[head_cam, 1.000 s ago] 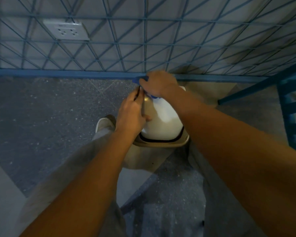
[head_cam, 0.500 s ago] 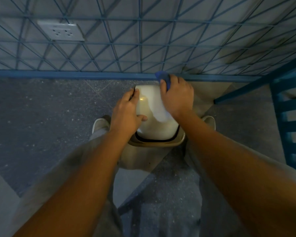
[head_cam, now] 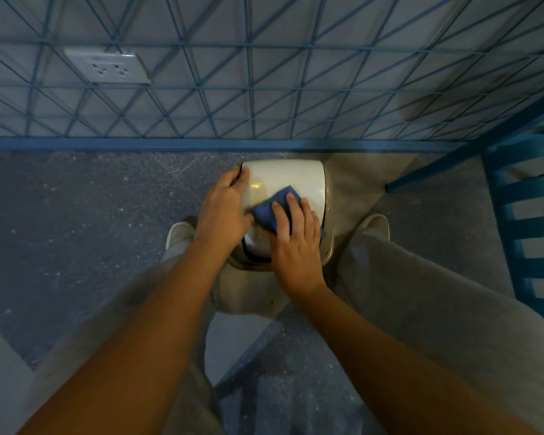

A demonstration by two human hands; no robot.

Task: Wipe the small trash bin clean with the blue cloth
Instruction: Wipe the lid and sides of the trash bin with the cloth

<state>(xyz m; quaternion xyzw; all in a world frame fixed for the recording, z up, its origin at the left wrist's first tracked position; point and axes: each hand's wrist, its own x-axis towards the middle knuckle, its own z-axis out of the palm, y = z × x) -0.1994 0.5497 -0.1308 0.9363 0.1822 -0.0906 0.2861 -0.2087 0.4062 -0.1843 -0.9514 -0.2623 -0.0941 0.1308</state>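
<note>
The flat-fingered right hand has pulled the crumpled blue cloth nearward from the far rim of the small glossy white-lidded trash bin between the feet, the left hand gripping its left edge: wiping progresses.

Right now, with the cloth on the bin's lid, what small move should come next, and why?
Probably slide the blue cloth toward the far edge of the lid: the right hand presses it on the near half, the far half lies bare, and the left hand grips the trash bin, steadying it.
</note>
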